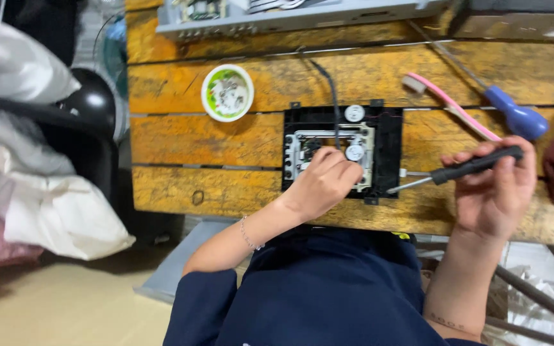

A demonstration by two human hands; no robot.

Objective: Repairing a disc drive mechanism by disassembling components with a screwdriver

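A person works at a worn wooden worktop (226, 138) on a black disc-drive mechanism (389, 144).
The mechanism lies at the worktop's near edge, centre. The left hand (323, 182) rests curled on its metal frame; whether it grips anything is hidden. The right hand (495, 189), just right, is closed around a black-handled screwdriver (463, 168). Far left sits a small round dish (227, 93).

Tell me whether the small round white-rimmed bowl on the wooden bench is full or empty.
Not empty: the small round white-rimmed bowl holds small pale pieces on its green inside.
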